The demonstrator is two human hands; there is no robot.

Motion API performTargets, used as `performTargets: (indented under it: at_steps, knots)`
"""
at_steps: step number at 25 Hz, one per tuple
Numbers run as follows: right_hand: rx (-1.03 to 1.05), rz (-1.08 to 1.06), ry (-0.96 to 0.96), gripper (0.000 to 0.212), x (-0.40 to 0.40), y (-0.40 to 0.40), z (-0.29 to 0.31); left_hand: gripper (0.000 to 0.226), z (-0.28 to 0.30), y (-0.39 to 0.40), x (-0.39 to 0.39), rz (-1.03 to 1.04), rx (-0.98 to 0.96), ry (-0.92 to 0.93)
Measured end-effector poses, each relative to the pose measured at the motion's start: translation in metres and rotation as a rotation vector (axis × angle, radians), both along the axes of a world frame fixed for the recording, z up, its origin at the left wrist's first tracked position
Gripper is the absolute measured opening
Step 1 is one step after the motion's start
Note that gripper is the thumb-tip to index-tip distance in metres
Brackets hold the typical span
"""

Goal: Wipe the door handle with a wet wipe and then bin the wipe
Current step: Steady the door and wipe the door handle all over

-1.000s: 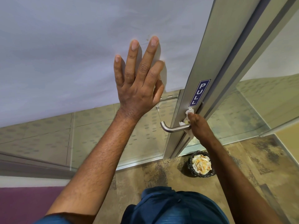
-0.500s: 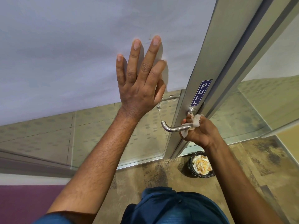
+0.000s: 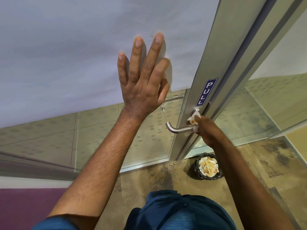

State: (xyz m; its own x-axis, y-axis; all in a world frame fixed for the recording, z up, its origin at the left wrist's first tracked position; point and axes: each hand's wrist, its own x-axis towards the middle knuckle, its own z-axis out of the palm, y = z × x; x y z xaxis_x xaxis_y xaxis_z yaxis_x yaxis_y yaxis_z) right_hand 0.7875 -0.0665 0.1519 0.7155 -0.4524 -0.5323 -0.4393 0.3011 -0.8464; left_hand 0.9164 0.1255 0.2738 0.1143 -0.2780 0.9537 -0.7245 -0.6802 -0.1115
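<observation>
A brushed-metal lever door handle [image 3: 178,129] sticks out to the left from the aluminium door frame [image 3: 214,67], just below a blue PULL sticker [image 3: 206,92]. My right hand [image 3: 210,131] grips a crumpled white wet wipe [image 3: 193,121] and presses it against the handle's base, close to the frame. My left hand [image 3: 143,80] lies flat with fingers spread on the frosted glass door panel [image 3: 66,47], holding nothing. On the floor under my right forearm stands a small black woven bin [image 3: 208,166] filled with used wipes.
The floor [image 3: 265,156] is a mottled brown carpet. A glass side panel [image 3: 274,105] stands right of the frame. A purple strip [image 3: 25,206] runs along the lower left. My blue-clad knee [image 3: 179,211] is at the bottom centre.
My right hand turned around the handle's base with the wipe, rolling out half a second ago and now back close to the frame. My left hand has stayed flat on the glass.
</observation>
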Motion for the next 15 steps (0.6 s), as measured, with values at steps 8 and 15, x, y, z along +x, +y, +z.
performTargets:
  at_steps: [8,15]
  knots:
    - [-0.682,0.357,0.034,0.029,0.002,0.000,0.004,0.035,0.000,0.000,0.001,-0.007,0.017,0.003]
    - [0.793,-0.217,-0.252,0.029,-0.011,-0.004,-0.015,0.036,-0.001,0.000,0.001,-0.014,0.016,0.009]
